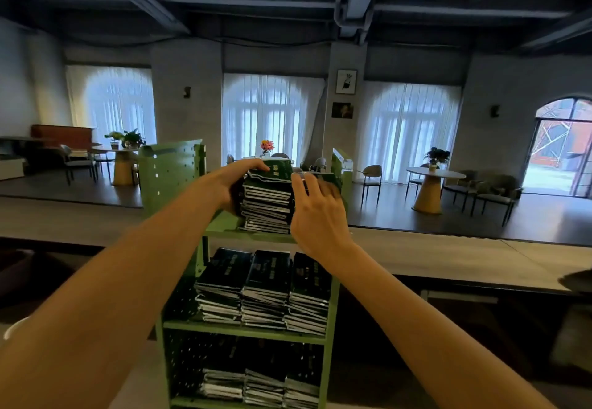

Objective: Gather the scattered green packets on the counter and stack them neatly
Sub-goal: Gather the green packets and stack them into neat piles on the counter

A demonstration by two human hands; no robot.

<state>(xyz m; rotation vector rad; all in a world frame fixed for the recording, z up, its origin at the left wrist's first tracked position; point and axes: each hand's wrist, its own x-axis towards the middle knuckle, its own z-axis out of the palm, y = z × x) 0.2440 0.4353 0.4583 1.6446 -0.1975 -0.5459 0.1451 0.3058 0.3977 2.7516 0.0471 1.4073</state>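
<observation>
A tall stack of dark green packets (267, 207) stands on the top shelf of a light green metal rack (246, 331). My left hand (235, 181) grips the stack's left side, with its fingers curled over the top packet. My right hand (315, 208) presses against the stack's right side with its fingers spread, and it hides that edge. More stacks of green packets (266, 290) fill the middle shelf, and others (262, 386) sit on the bottom shelf.
The rack has perforated side panels (171, 171) that rise beside the top stack. A long grey counter (448, 255) runs behind the rack. Beyond it are round tables (432, 184), chairs and curtained windows.
</observation>
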